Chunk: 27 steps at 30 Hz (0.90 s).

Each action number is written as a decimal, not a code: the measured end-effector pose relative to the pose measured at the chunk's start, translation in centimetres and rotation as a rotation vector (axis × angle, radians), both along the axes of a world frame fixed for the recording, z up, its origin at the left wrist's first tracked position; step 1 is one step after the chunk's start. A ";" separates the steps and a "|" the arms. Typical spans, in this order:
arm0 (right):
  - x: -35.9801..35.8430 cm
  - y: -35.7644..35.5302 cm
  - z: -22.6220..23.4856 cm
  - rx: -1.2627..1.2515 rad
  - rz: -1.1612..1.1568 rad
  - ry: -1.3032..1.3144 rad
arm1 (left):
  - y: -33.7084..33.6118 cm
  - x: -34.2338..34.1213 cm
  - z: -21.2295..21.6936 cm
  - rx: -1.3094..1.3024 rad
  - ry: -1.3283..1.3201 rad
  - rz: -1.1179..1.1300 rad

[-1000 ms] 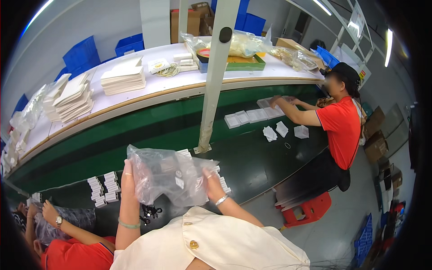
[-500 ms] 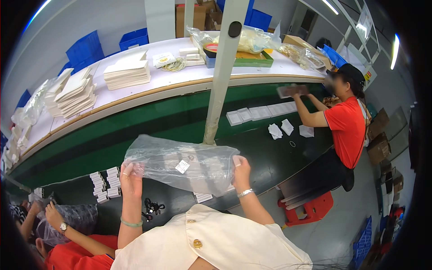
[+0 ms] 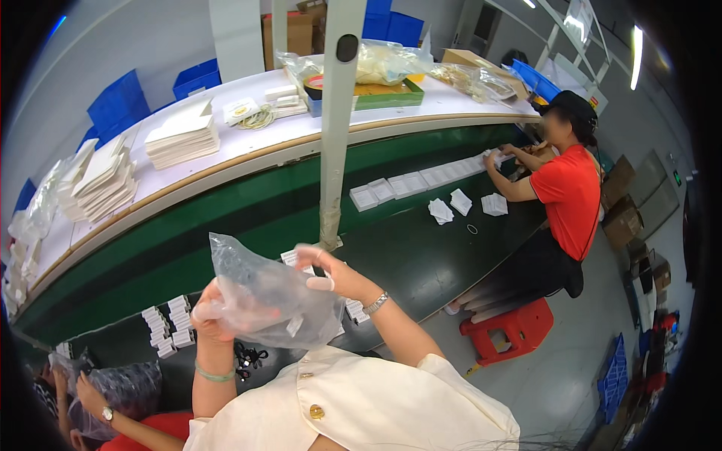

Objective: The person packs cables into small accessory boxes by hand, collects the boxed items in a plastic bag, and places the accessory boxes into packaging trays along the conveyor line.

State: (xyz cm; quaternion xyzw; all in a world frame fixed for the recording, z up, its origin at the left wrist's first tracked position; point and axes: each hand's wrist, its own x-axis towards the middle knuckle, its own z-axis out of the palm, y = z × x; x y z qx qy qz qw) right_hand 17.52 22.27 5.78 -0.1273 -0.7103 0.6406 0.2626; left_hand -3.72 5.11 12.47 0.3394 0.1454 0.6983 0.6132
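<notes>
A clear plastic bag (image 3: 274,297) with a small white label hangs in front of my chest, crumpled and slanting down to the right. My left hand (image 3: 213,312), a green bangle on its wrist, grips the bag's left side. My right hand (image 3: 335,274), with a silver bracelet, is raised at the bag's upper right, fingers apart and a pale cover on a fingertip. It seems to hold nothing. Partly hidden behind the bag, small white boxes (image 3: 356,310) lie on the dark green bench (image 3: 410,259). Whether the bag contains anything, I cannot tell.
Several stacked small white boxes (image 3: 180,323) and black cables (image 3: 248,355) lie left. A metal post (image 3: 336,150) rises ahead, beside a white shelf (image 3: 226,154). At right, a person in red (image 3: 568,195) handles a row of white trays (image 3: 425,179); another's hand (image 3: 94,395) is lower left.
My right hand has let go of the bag's right end and moved left. The bag, stretched out level before, now droops from my left hand. The person at right has lowered their hands to the trays.
</notes>
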 end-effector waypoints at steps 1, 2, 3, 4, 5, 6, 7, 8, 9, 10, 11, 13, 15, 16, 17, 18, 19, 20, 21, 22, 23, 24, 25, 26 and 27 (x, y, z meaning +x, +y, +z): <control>0.1 0.0 0.7 -0.092 0.175 -0.094 | 0.2 -0.4 0.0 0.000 0.001 -0.009; 0.5 -0.7 1.3 -0.182 0.176 -0.072 | 0.3 -0.8 0.1 0.128 -0.051 -0.041; 0.9 -0.8 1.4 -0.182 0.159 -0.069 | 0.6 -1.2 0.2 0.257 -0.105 -0.079; 1.2 -1.0 1.3 -0.308 0.168 -0.036 | -0.1 -2.0 -0.1 0.150 -0.109 0.022; 1.4 -1.2 1.3 -0.435 0.177 0.001 | -0.1 -3.5 -2.2 0.218 -0.244 -0.025; 1.1 -1.7 1.2 -0.449 0.078 0.099 | -0.1 -3.1 -1.8 0.159 -0.270 0.097; 1.1 -2.0 1.2 -0.451 0.059 0.109 | 0.1 -2.5 -1.3 0.099 -0.293 0.218; 1.1 -2.2 1.1 -0.470 -0.060 0.178 | 0.5 -1.9 -1.5 0.049 -0.208 0.194; 1.0 -2.3 0.8 -0.488 -0.178 0.248 | 0.8 -1.5 -2.3 0.001 -0.121 0.169; 1.0 -2.5 0.7 -0.485 -0.206 0.270 | 0.7 -1.2 -4.0 -0.084 -0.044 0.130; 1.1 -2.5 0.7 -0.488 -0.225 0.283 | 0.6 -0.9 -5.7 -0.191 -0.020 0.070; 1.5 -2.7 0.4 -0.506 -0.192 0.290 | 0.3 0.3 -8.7 -0.423 0.200 0.105; 2.2 -2.4 0.1 -0.524 -0.228 0.295 | 0.1 -0.7 -9.9 -0.447 0.226 0.146; 2.6 -2.1 -0.1 -0.466 -0.310 0.271 | 0.2 -1.0 -10.2 -0.463 0.241 0.209; 2.9 -2.0 -0.4 -0.408 -0.389 0.246 | 0.3 -1.1 -10.5 -0.468 0.250 0.193; 3.3 -1.9 -1.1 -0.347 -0.451 0.197 | 0.7 -0.4 -9.2 -0.518 0.318 0.310; 3.5 -2.0 -1.4 -0.352 -0.461 0.204 | 1.1 0.3 -7.9 -0.565 0.387 0.433; 3.6 -2.3 -1.8 -0.280 -0.572 0.135 | 1.4 1.1 -7.0 -0.619 0.449 0.519; 3.7 -2.6 -1.8 -0.207 -0.678 0.066 | 1.4 1.6 -6.3 -0.618 0.459 0.515; 3.8 -2.8 -1.9 -0.211 -0.682 0.073 | 1.4 2.1 -5.7 -0.568 0.584 0.587; 3.9 -3.0 -1.8 -0.197 -0.762 0.051 | 1.4 2.7 -5.0 -0.514 0.708 0.659; 4.1 -3.1 -1.6 -0.180 -0.840 0.027 | 1.7 3.8 -4.3 -0.436 0.749 0.691; 4.4 -3.1 -1.4 -0.182 -0.841 0.032 | 1.4 4.1 -3.9 -0.434 0.753 0.691; 4.8 -3.0 -1.2 -0.044 -0.783 0.060 | 1.1 4.2 -3.6 -0.334 1.140 0.659; 5.3 -3.0 -1.0 0.093 -0.720 0.086 | 0.7 4.6 -3.1 -0.221 1.520 0.610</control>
